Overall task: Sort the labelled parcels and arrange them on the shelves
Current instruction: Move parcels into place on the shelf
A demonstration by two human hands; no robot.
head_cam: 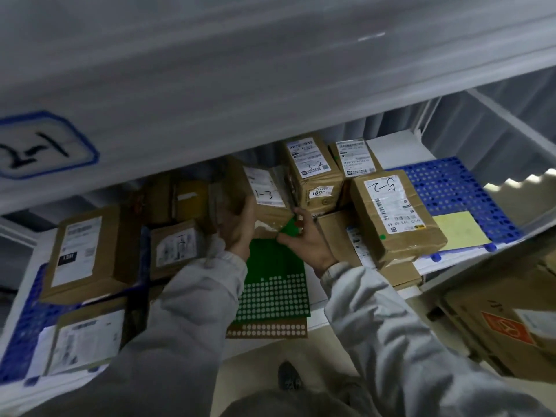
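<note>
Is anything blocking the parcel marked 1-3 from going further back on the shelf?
Hard to tell. Both hands hold the 1-3 parcel; the upper shelf edge hides the space behind it.

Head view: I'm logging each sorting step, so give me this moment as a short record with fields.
held parcel: brown box with handwritten 1-3 on its label, at the shelf's middle
left hand: grips the box's left side
right hand: fingers on the box's lower right corner
right neighbour: parcel marked 5-2, lying on other boxes
left neighbour: large flat box on the blue perforated mat
under hands: green perforated mat
shelf edge tag: handwritten label, blue border
</note>
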